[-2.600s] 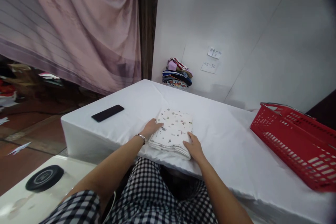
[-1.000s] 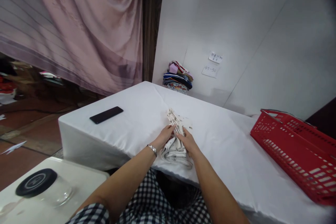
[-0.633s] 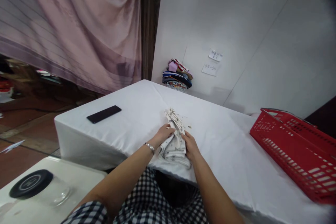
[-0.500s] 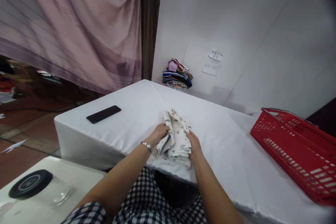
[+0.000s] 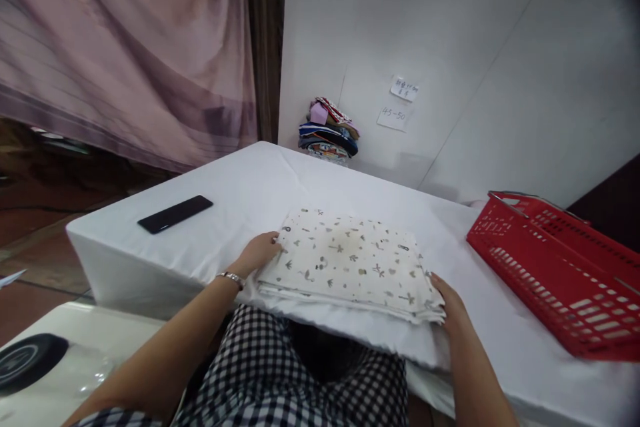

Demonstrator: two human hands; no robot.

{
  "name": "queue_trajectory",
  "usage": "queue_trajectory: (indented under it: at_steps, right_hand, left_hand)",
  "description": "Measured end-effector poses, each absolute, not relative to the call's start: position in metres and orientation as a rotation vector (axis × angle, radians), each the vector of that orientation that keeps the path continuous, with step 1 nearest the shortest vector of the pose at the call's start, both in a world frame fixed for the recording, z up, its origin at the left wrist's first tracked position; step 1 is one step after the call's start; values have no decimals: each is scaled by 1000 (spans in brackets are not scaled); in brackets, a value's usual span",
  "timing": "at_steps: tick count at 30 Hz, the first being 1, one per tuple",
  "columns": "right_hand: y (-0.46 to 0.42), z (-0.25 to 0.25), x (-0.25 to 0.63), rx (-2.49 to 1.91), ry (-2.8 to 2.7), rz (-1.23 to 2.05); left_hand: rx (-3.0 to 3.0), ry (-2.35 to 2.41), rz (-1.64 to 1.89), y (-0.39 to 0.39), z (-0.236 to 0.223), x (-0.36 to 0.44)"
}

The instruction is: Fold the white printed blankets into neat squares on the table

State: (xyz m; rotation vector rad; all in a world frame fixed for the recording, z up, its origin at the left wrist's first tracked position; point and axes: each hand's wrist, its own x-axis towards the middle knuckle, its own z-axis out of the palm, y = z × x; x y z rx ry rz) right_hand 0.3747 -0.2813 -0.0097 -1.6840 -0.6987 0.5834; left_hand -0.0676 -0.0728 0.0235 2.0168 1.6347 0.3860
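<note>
A cream cloth with small printed figures lies folded in a wide rectangle near the front edge of the white-covered table. My left hand rests at the cloth's left edge, its fingers curled on the fabric. At the near right corner of the cloth is my right hand, with the fingers tucked under the layers. A bracelet sits on my left wrist.
A black phone lies on the table's left part. A red plastic basket stands at the right. A stack of folded coloured clothes sits at the far edge by the wall. A low white surface with a black round lid is at lower left.
The cloth was a small folded square, then got bunched up between both hands. It now lies opened out to about twice the width, with my hands apart at its two ends.
</note>
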Motion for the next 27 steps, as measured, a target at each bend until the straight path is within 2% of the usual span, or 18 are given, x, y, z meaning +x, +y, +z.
queue_trajectory:
  at_steps: [3,6,11,15,18,21,24,27]
  right_hand:
    - [-302,-19,374,-1718,-554,637]
    - [-316,-19,368,-1888,-731,432]
    - [-328,-20,354,-2146,-1289,51]
    - [-334,-19,348,-2213,-1473,-281]
    - [-335,-12,335,-2159,-1536,-431]
    - [-331,-5,309,-1975,-1699,-429]
    - [-323,-5,283,-1844,-1971,-326]
    - [-315,-11,278,-1878,-2012,-316]
  left_hand:
    - [2091,1729,400,-85,30,-63]
    - [2092,1746,379,-98,38,-61]
    - [2067,1743,144,-106,43,-63]
    - [1900,1575,252,-110,51,-67]
    - [1439,1194,406,-120,67,-66]
    - [985,887,549,-129,82,-60]
    - [756,873,694,-134,93,-50]
    - [661,874,740,-135,100,-43]
